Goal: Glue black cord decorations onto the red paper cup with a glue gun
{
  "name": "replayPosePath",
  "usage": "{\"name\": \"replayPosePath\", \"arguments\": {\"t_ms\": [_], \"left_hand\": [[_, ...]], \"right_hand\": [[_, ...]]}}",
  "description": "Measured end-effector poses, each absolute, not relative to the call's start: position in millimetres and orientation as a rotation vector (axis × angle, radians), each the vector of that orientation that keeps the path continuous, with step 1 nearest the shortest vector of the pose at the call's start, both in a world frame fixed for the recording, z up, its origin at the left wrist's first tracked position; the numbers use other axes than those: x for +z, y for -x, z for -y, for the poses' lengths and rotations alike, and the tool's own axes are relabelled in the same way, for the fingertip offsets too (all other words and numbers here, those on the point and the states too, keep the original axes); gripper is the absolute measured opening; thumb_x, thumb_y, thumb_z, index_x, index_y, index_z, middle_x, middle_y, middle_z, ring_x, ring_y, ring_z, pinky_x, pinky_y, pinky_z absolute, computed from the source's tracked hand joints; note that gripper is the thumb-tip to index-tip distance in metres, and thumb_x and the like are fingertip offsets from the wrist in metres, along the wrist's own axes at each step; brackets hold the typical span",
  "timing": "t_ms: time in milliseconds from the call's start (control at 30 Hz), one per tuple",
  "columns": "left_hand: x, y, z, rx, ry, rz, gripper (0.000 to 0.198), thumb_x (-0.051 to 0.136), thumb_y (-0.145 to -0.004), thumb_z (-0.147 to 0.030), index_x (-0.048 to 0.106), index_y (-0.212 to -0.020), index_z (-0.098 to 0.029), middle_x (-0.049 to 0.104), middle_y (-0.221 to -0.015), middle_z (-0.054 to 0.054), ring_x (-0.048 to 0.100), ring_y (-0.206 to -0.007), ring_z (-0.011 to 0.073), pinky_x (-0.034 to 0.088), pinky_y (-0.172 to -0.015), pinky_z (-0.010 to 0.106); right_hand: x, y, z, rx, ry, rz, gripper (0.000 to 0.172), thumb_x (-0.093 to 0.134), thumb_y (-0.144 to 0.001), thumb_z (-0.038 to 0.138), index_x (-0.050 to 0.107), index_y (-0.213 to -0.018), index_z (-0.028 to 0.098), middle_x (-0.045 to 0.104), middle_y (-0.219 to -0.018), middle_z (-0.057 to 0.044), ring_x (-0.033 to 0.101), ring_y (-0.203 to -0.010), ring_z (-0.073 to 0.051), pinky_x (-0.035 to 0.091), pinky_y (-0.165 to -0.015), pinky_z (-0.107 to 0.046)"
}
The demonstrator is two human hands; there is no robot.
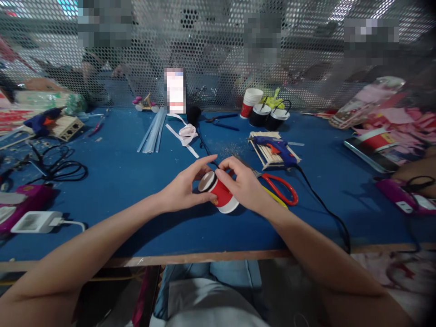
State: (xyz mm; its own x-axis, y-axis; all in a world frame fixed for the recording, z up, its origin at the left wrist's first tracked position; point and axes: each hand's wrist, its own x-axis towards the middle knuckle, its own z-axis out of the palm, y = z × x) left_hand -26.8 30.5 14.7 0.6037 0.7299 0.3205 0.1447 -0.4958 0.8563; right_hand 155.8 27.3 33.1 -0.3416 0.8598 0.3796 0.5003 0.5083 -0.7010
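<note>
A red and white paper cup [225,194] lies tilted just above the blue tabletop, its opening toward the left. My left hand [184,187] grips it near the rim, thumb on the near side and fingers behind. My right hand [245,182] is closed at the cup's far upper side, thumb and index fingertip close together at a black yarn [203,144]. This yarn runs back to a dark ball [194,114], and a black band circles the cup below its rim. Red-handled scissors [279,188] lie beside my right hand, partly over a yellow handle [275,198].
A blue glue gun [279,149] rests on a stick rack [260,156], its cord running to the front edge. Behind are pliers [221,121], stacked cups [252,102], black-wrapped cups [277,119], white ribbon [187,134], glue sticks [153,131] and a lit phone [175,93].
</note>
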Motion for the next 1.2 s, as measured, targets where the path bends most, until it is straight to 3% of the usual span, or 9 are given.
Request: {"name": "replayPosePath", "arguments": {"t_ms": [167, 400, 600, 933, 1067, 1200], "left_hand": [[16, 29, -30, 0.874, -2.088, -0.659, 0.063, 0.067, -0.074, -0.025, 0.036, -0.129, -0.024, 0.05, -0.12, 0.011, 0.052, -0.109, 0.0225, 0.043, -0.096, 0.038], [28, 32, -29, 0.782, -2.323, -0.683, 0.049, 0.064, -0.076, -0.033, 0.048, -0.121, -0.021, 0.052, -0.115, 0.012, 0.053, -0.105, 0.0215, 0.046, -0.09, 0.035], [24, 33, -30, 0.793, -2.221, -0.732, 0.052, 0.069, -0.071, -0.036, 0.049, -0.116, -0.019, 0.054, -0.111, 0.011, 0.057, -0.1, 0.0217, 0.049, -0.086, 0.035], [25, 33, -32, 0.775, -2.108, -0.815, 0.053, 0.071, -0.068, -0.035, 0.052, -0.114, -0.018, 0.058, -0.112, 0.01, 0.059, -0.098, 0.0204, 0.05, -0.087, 0.036], [24, 33, -32, 0.759, -2.046, -0.831, 0.052, 0.071, -0.068, -0.033, 0.051, -0.114, -0.018, 0.057, -0.114, 0.01, 0.059, -0.098, 0.0198, 0.051, -0.087, 0.035], [20, 35, -33, 0.781, -2.028, -0.841, 0.051, 0.07, -0.069, -0.032, 0.052, -0.115, -0.019, 0.057, -0.114, 0.009, 0.059, -0.1, 0.0199, 0.05, -0.09, 0.037]], "right_hand": [[37, -161, -40, 1.174, 1.086, 1.741, 0.013, 0.054, -0.079, 0.031, 0.054, -0.077, 0.018, 0.054, -0.074, 0.001, 0.051, -0.069, -0.011, 0.041, -0.066, -0.026], [43, -162, -62, 1.295, 1.138, 1.721, 0.019, 0.06, -0.075, 0.036, 0.058, -0.075, 0.017, 0.053, -0.065, 0.003, 0.046, -0.059, -0.009, 0.038, -0.058, -0.023], [51, -155, -75, 1.007, 1.19, 1.984, 0.013, 0.055, -0.078, 0.029, 0.058, -0.075, 0.017, 0.057, -0.063, 0.001, 0.051, -0.058, -0.01, 0.04, -0.057, -0.023], [73, -243, -90, -0.162, 1.793, 1.92, 0.028, 0.048, -0.081, 0.035, 0.066, -0.09, 0.016, 0.066, -0.093, -0.012, 0.06, -0.082, -0.024, 0.043, -0.071, -0.034], [63, -280, -100, -0.211, 2.174, 2.002, 0.03, 0.047, -0.079, 0.03, 0.066, -0.091, 0.011, 0.066, -0.089, -0.017, 0.061, -0.081, -0.029, 0.044, -0.067, -0.037], [49, -286, -102, -0.283, 2.228, 2.09, 0.029, 0.045, -0.077, 0.025, 0.067, -0.083, 0.008, 0.065, -0.08, -0.017, 0.061, -0.079, -0.027, 0.044, -0.067, -0.035]]}}
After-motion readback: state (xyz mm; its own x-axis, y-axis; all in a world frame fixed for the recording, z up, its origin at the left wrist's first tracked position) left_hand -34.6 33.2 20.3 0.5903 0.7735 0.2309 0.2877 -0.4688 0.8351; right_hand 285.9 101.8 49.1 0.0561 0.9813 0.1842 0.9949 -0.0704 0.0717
